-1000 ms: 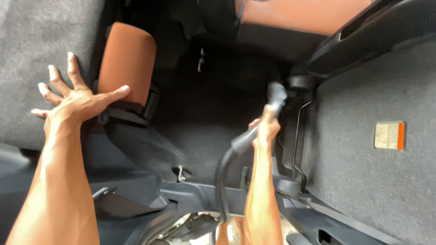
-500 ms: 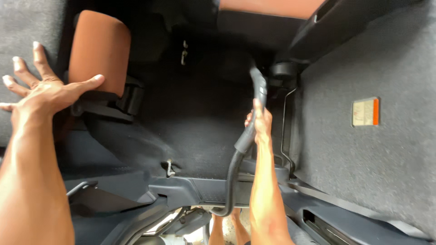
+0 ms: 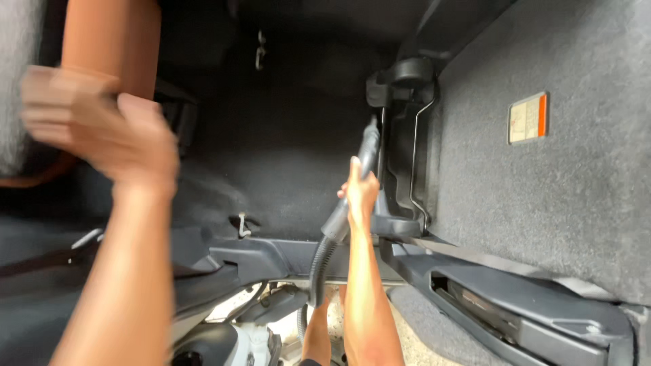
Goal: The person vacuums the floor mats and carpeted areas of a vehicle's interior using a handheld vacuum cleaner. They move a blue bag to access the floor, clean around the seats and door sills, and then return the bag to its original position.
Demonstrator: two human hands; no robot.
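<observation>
Dark car-floor carpet is being vacuumed as the right hand is gripping the vacuum nozzle beside the black seat bracket, while the blurred left hand, grip unclear, is hovering left of it.

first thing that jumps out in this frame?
The right hand at centre, gripping a dark vacuum nozzle pushed against the black seat bracket where the dark floor carpet meets the grey carpeted panel; its ribbed hose trails down toward the lower edge. At upper left, the left hand is a motion blur in front of a tan leather seat part. A small cream and orange label stands out on the panel at right.
</observation>
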